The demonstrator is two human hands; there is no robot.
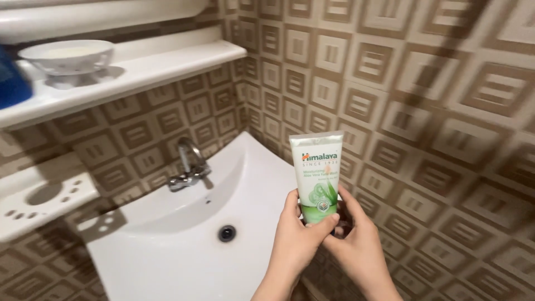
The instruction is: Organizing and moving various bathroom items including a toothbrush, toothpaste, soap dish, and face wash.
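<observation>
A white and green squeeze tube (pixel 317 173) stands upright, cap end down, above the right edge of a white sink (pixel 184 251). My left hand (pixel 298 239) wraps around the tube's lower part, thumb across its front. My right hand (pixel 359 239) cups the bottom of the tube from the right, fingers at the cap, which is hidden behind the hands.
A chrome tap (pixel 189 164) stands at the back of the sink, with the drain (pixel 226 233) in the basin. A white shelf (pixel 128 72) above carries a white soap dish (pixel 67 56) and something blue (pixel 11 81). A white wall holder (pixel 42 200) hangs left. Brown patterned tiles (pixel 434 111) cover the walls.
</observation>
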